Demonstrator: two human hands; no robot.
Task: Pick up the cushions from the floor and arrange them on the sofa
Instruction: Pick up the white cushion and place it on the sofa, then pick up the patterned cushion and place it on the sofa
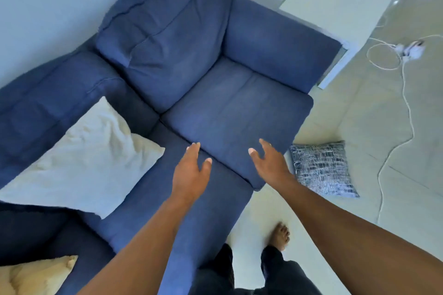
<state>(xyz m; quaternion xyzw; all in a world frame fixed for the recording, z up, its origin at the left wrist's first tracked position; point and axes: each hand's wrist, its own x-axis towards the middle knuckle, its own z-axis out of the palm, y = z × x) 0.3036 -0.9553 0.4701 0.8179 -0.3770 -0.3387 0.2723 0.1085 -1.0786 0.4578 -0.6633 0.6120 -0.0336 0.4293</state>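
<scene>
A blue sofa fills the left and middle of the head view. A white cushion leans on its left seat against the backrest. A cream cushion shows at the bottom left corner, partly cut off. On the floor, right of the sofa's front edge, lies a blue-and-white patterned cushion. My left hand and my right hand hover over the seat's front edge, both with fingers spread and holding nothing. The right hand is just left of the patterned cushion, not touching it.
A white low table stands beside the sofa's right armrest. A white cable with a plug block trails across the tiled floor at the right. My bare foot and dark trousers are below, close to the sofa's front.
</scene>
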